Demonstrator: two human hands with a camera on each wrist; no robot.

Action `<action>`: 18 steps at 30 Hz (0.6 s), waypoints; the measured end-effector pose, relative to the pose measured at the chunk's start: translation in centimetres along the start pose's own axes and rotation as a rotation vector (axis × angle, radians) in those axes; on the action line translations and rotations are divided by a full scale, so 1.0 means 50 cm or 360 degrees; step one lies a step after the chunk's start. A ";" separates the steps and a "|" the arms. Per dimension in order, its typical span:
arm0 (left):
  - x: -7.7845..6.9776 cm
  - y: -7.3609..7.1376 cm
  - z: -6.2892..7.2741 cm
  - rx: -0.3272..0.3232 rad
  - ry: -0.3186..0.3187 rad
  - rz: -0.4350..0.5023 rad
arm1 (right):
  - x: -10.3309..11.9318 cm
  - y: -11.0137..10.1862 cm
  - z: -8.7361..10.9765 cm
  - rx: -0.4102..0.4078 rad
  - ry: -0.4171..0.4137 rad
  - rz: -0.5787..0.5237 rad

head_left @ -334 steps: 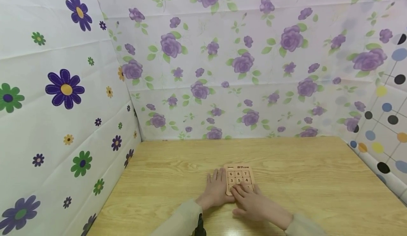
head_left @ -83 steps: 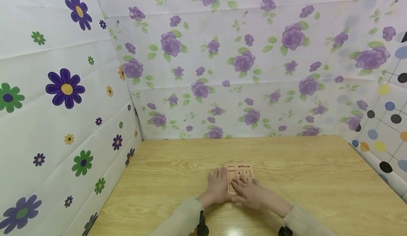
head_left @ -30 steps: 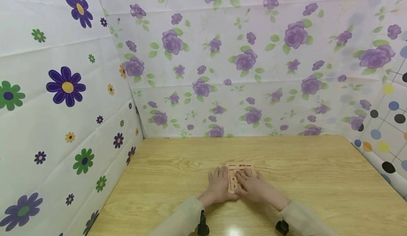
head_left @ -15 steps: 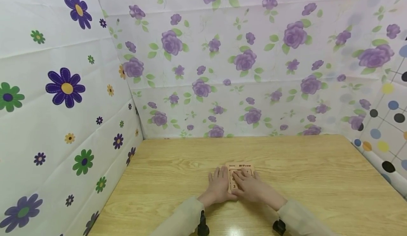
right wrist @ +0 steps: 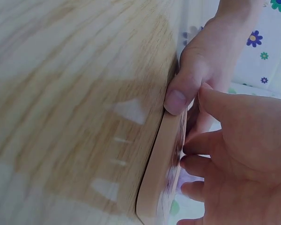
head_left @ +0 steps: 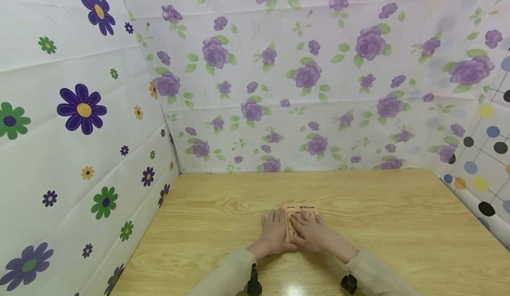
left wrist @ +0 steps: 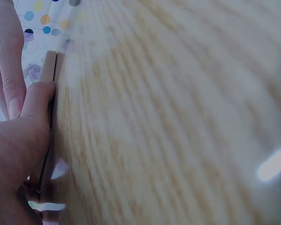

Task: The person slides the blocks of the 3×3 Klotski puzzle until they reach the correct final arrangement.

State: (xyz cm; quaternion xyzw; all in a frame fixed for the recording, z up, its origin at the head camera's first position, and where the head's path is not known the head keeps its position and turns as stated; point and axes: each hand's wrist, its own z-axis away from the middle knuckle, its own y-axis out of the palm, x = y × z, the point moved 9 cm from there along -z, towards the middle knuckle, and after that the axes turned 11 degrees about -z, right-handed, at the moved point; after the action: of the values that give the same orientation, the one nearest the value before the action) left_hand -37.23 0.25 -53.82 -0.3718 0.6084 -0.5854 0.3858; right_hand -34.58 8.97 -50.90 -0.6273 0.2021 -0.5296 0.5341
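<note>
A wooden number sliding puzzle (head_left: 296, 207) lies flat on the table in the head view. My left hand (head_left: 273, 234) rests along its left side with straight fingers, and the thumb reaches across the near edge. In the right wrist view that left thumb (right wrist: 177, 99) touches the puzzle's rim (right wrist: 160, 161). My right hand (head_left: 315, 235) lies over the board, its fingertips on the tiles. Tile 7 (head_left: 310, 215) shows at the upper right and tile 3 (head_left: 294, 233) at the lower left; the right hand hides most others.
The wood-grain table (head_left: 215, 207) reaches back to a rose-patterned cloth (head_left: 247, 136). A daisy-print cloth (head_left: 119, 172) closes the left side, a dotted one (head_left: 478, 172) the right. Dark wrist devices sit at both cuffs.
Tiles have slid: 3 has gone from the middle row to the bottom left, and 6 went down from the top left. My right fingers moved up the board; my left hand stays put.
</note>
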 end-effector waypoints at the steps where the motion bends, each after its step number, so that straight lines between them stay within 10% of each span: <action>1: 0.000 0.001 0.000 -0.0002 0.0001 0.0001 | -0.003 0.001 0.000 -0.0004 0.0001 0.0005; 18: 0.001 -0.002 0.002 -0.0057 -0.0010 0.0047 | -0.062 -0.013 0.027 -0.0085 0.0041 0.0019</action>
State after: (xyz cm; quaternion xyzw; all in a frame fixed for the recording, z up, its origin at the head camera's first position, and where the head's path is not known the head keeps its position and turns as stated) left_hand -37.18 0.16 -53.72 -0.3716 0.6230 -0.5674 0.3897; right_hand -34.70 12.35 -51.51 -0.6333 0.2267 -0.5288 0.5176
